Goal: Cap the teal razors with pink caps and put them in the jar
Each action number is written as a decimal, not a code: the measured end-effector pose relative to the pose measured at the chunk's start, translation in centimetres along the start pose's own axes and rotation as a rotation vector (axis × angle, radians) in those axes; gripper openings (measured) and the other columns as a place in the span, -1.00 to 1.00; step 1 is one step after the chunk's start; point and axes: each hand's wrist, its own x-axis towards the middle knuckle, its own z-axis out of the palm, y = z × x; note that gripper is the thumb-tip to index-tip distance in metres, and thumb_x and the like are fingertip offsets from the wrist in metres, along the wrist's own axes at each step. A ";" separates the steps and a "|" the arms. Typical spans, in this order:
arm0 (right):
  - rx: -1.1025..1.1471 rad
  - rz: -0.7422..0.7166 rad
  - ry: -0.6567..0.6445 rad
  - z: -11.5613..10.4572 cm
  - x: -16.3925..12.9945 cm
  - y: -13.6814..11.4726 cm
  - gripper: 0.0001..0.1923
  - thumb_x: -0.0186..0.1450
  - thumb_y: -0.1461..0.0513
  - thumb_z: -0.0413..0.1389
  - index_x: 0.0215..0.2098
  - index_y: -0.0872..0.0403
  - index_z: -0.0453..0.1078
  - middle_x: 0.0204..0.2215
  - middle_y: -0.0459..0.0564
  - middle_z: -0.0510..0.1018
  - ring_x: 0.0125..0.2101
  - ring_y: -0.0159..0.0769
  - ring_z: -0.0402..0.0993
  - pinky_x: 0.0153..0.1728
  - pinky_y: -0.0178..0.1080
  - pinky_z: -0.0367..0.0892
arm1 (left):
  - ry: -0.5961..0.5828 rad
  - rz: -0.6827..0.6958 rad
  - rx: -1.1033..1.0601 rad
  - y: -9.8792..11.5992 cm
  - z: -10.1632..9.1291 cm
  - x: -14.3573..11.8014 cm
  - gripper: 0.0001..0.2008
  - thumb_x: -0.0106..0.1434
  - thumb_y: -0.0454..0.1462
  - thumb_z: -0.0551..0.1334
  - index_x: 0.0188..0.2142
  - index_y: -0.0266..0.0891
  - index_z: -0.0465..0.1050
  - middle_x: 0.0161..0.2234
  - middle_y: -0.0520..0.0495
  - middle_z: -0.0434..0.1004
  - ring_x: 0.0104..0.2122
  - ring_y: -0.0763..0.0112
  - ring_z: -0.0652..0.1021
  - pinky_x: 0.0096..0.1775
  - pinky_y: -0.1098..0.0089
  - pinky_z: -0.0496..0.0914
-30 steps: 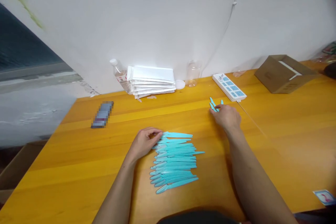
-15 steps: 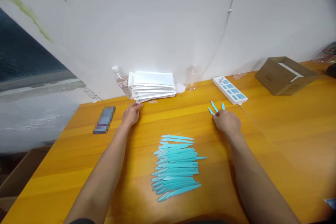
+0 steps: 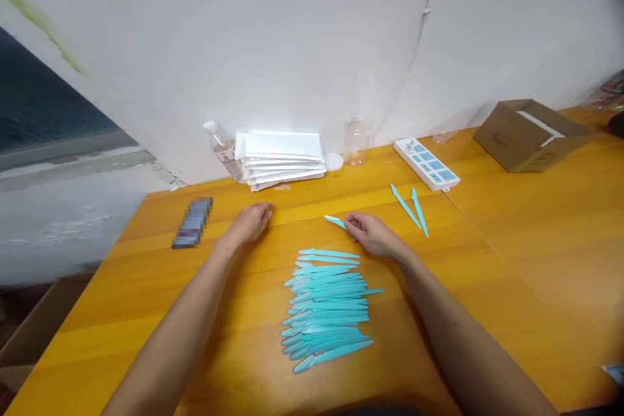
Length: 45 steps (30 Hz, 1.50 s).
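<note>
My right hand (image 3: 368, 233) pinches a turquoise eyebrow razor (image 3: 335, 221) by its handle, the other end pointing left. Below it a row of similar turquoise razors (image 3: 326, 305) lies side by side, many overlapping, with their broader ends to the left. Two loose razors (image 3: 420, 211) rest on the table right of my right hand. My left hand (image 3: 252, 222) is over the table at the left, fingers loosely bent and pointing right, with nothing visible in them.
Along the wall stand a plastic bottle (image 3: 221, 151), a stack of white packets (image 3: 283, 159), a round white lid (image 3: 334, 162), a clear jar (image 3: 357, 143) and a power strip (image 3: 426, 164). An open cardboard box (image 3: 517, 143) is at right, a phone (image 3: 193, 223) at left, on the wooden table (image 3: 511, 312).
My right hand has moved left with one razor, away from the other two, which stay by the power strip. My left hand has shifted slightly right, away from the white packets.
</note>
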 end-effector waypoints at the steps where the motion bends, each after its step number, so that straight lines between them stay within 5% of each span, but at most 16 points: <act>1: 0.024 0.003 -0.017 0.4 0.0 -0.1 -0.74 0.40 0.11 -0.06 -0.25 0.08 0.39 -0.42 -0.09 0.53 -0.45 -0.36 0.37 -0.42 -0.34 0.19 | 0.015 0.023 -0.051 0.6 0.4 -0.6 -0.60 0.42 -0.22 -0.03 0.08 -0.22 0.48 -0.03 -0.20 0.60 -0.06 0.18 0.59 0.00 0.29 0.41; 7: 0.063 0.016 0.000 1.3 0.1 -0.5 -0.72 0.37 0.09 -0.01 -0.26 0.11 0.43 -0.42 -0.07 0.53 -0.44 -0.37 0.37 -0.42 -0.35 0.22 | 0.072 0.031 -0.240 1.5 1.1 -2.5 -0.60 0.35 -0.28 0.01 0.00 -0.19 0.58 -0.10 -0.17 0.63 -0.11 0.16 0.60 -0.02 0.25 0.43; 12: 0.122 0.054 -0.035 1.1 0.0 0.1 -0.70 0.28 0.08 0.13 -0.19 0.11 0.53 -0.37 -0.06 0.62 -0.41 -0.33 0.46 -0.42 -0.35 0.28 | -0.016 0.264 -0.277 0.3 -0.4 -2.9 -0.65 0.32 -0.28 0.08 -0.11 -0.03 0.64 0.07 -0.05 0.53 -0.13 0.29 0.60 0.01 0.33 0.40; 16: 0.093 -0.021 -0.033 1.0 -0.2 0.3 -0.71 0.31 0.12 0.12 -0.09 0.04 0.57 -0.18 -0.04 0.68 -0.23 -0.22 0.57 -0.22 -0.28 0.40 | -0.020 0.356 -0.217 0.8 -0.2 -3.2 -0.68 0.42 -0.20 0.05 -0.11 -0.07 0.62 -0.03 -0.09 0.56 -0.16 0.30 0.60 -0.05 0.35 0.41; 19: 0.010 -0.086 -0.015 1.0 -0.3 0.0 -0.69 0.34 0.13 0.11 -0.02 -0.01 0.57 -0.05 -0.03 0.65 -0.08 -0.16 0.57 -0.05 -0.22 0.39 | 0.076 0.310 -0.127 1.8 0.9 -3.7 -0.64 0.47 -0.17 -0.02 -0.08 -0.18 0.54 -0.09 -0.18 0.55 -0.14 0.24 0.57 -0.07 0.29 0.40; 25: -0.110 -0.130 -0.020 1.2 -0.2 -0.6 -0.68 0.36 0.15 0.09 0.01 0.00 0.56 -0.05 0.00 0.65 -0.07 -0.14 0.57 -0.03 -0.21 0.39 | 0.188 0.230 -0.114 3.2 2.3 -4.4 -0.64 0.50 -0.12 -0.08 -0.16 -0.22 0.42 -0.19 -0.19 0.52 -0.18 0.22 0.54 -0.11 0.26 0.39; 32: -0.115 -0.162 -0.023 1.1 -0.2 -0.8 -0.68 0.37 0.16 0.08 0.01 0.00 0.56 -0.05 0.00 0.65 -0.06 -0.14 0.57 -0.02 -0.21 0.39 | 0.148 -0.015 -0.834 5.7 2.2 -5.3 -0.67 0.43 0.01 0.06 -0.16 -0.19 0.35 -0.34 -0.03 0.55 -0.43 0.41 0.52 -0.32 0.40 0.39; 36: -0.099 -0.169 -0.042 1.1 -0.1 -1.0 -0.68 0.36 0.16 0.09 0.02 -0.01 0.56 -0.04 0.00 0.65 -0.06 -0.15 0.57 -0.04 -0.22 0.39 | 0.120 -0.122 -1.208 7.8 3.2 -5.8 -0.59 0.24 0.06 0.29 -0.22 -0.26 0.47 -0.36 -0.04 0.58 -0.38 0.42 0.55 -0.25 0.41 0.43; 40: -0.108 -0.179 -0.044 1.1 -0.2 -1.5 -0.68 0.37 0.16 0.09 0.02 0.00 0.56 -0.07 0.02 0.66 -0.09 -0.16 0.58 -0.06 -0.23 0.38 | 0.143 -0.242 -1.308 8.9 3.9 -6.2 -0.53 0.15 0.06 0.36 -0.16 -0.29 0.54 -0.35 -0.07 0.62 -0.36 0.39 0.58 -0.20 0.38 0.45; 45: -0.147 -0.219 -0.051 1.0 -0.3 -2.0 -0.68 0.37 0.15 0.09 0.01 0.00 0.57 -0.14 0.03 0.67 -0.16 -0.19 0.58 -0.11 -0.24 0.38 | 0.111 -0.212 -1.277 9.2 3.4 -6.6 -0.55 0.17 0.04 0.36 -0.16 -0.29 0.57 -0.34 -0.09 0.64 -0.36 0.37 0.58 -0.22 0.38 0.46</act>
